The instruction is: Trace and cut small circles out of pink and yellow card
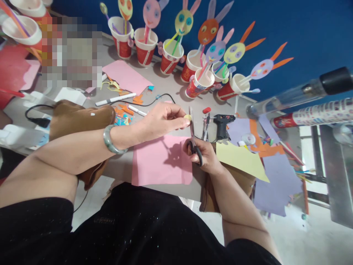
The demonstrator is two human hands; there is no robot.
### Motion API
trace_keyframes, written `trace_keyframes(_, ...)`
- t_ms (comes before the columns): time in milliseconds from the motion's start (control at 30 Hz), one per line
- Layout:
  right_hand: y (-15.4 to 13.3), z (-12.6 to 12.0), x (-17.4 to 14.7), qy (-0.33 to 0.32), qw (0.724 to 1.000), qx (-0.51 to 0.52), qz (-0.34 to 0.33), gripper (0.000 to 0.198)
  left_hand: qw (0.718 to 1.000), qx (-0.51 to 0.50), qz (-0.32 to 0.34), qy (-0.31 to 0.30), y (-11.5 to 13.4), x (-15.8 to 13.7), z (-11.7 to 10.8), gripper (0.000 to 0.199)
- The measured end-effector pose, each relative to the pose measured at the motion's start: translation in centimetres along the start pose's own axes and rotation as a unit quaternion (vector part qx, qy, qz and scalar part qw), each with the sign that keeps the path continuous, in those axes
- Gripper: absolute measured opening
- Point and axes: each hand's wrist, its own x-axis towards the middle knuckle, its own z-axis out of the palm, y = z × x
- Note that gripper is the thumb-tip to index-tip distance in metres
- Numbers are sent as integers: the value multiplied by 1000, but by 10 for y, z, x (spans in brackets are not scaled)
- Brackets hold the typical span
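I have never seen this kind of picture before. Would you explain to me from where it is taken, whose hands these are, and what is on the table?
There is no machine here. One camera, worn on a person's head, looks forward and down, so you see that person's own arms reaching over the table.

The left hand pinches a small yellow paper piece. The right hand holds scissors, with the blades close to that piece; whether they touch it is hard to tell.

Under the hands lies a pink sheet. To the right are a glue gun and a yellow sheet. Towards the blue wall stand red-and-white cups, several with long-eared paper faces above them.
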Motion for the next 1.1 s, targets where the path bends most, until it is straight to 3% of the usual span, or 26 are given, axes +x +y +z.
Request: trace_keyframes(1100,-1,-3,-2,2,1000,-1,-8,68,1000,-7,24,4,-5,1,-3,23)
